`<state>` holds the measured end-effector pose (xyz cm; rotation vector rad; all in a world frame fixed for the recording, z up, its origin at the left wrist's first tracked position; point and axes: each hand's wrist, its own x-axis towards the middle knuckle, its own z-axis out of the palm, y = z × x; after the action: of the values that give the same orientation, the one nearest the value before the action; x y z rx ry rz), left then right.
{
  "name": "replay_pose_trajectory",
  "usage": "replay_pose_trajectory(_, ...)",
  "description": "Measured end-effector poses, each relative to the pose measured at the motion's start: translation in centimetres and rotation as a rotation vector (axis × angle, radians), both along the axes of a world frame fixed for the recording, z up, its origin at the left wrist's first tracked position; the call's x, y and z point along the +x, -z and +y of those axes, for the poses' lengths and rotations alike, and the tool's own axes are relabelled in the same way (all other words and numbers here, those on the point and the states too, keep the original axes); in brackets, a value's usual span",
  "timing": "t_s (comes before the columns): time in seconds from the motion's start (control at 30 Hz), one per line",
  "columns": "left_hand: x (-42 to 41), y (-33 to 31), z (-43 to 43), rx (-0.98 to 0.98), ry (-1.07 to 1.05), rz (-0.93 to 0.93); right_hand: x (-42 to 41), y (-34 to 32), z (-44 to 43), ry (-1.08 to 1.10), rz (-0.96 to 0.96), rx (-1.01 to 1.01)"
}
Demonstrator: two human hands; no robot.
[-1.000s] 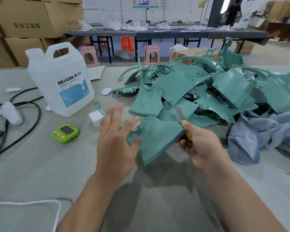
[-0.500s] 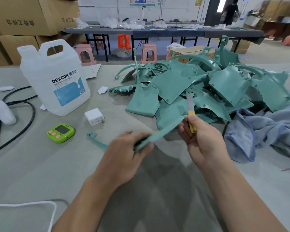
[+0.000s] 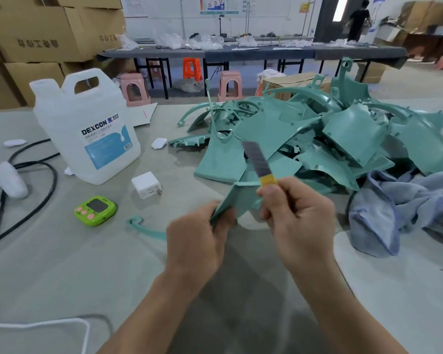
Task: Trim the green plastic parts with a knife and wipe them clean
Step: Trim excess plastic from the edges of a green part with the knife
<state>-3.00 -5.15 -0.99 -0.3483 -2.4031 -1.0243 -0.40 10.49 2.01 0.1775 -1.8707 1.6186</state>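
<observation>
Green plastic part (image 3: 237, 198) is held up just in front of the pile (image 3: 343, 139), left hand (image 3: 197, 241) fingers pinching it steady. Right hand (image 3: 297, 215) fingers grip the knife (image 3: 257, 159), blade up, ready to trim its edge.

Teal-green parts (image 3: 348, 134), knife (image 3: 260, 162) grey blade w/ yellow collar, lime timer (image 3: 95, 211), blue-grey cloth (image 3: 404, 200), white jug (image 3: 87, 118)

Jug (image 3: 87, 129), green timer (image 3: 95, 211), white charger (image 3: 145, 185)

L grip (image 3: 193, 242), R grip (image 3: 298, 221) clenched, close together
</observation>
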Motion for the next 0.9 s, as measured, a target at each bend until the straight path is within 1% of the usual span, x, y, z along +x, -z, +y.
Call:
replay_pose_trajectory(0.13,-0.9,-0.1,-0.2,0.062,-0.059,-0.020,0.6,0.3,-0.8,-0.048,-0.045,0.074)
replay_pose_trajectory(0.2,-0.8,0.0,-0.2,0.058,-0.054,-0.024,0.7,0.4,-1.0,-0.034,-0.074,0.094)
replay_pose_trajectory(0.5,-1.2,-0.1,-0.3,0.151,-0.032,-0.073,0.7,1.2,-2.2,0.038,-0.208,0.201)
replay_pose_trajectory(0.57,-1.3,-0.2,-0.3,0.149,-0.054,-0.081,0.6,1.6,-2.5,0.092,-0.223,0.235)
replay_pose_trajectory(0.63,-1.3,-0.3,-0.2,0.151,-0.071,-0.070,0.0,1.9,-2.4,0.188,-0.281,0.227)
replay_pose_trajectory(0.73,-1.3,-0.5,-0.1,0.159,-0.065,-0.069,-1.4,2.2,-1.4,0.332,-0.462,0.147)
replay_pose_trajectory(0.77,-1.3,-0.5,-0.2,0.158,-0.062,-0.073,-1.7,2.2,-1.1,0.346,-0.487,0.106)
replay_pose_trajectory(0.8,-1.3,-0.5,-0.1,0.156,-0.062,-0.078,-1.8,2.3,-1.0,0.322,-0.458,0.059)
replay_pose_trajectory(0.87,-1.4,-0.6,-0.1,0.155,-0.068,-0.091,-1.5,2.3,-1.5,0.202,-0.299,-0.002)
replay_pose_trajectory(0.9,-1.4,-0.6,0.0,0.157,-0.073,-0.097,-1.2,2.3,-2.2,0.139,-0.223,0.001)
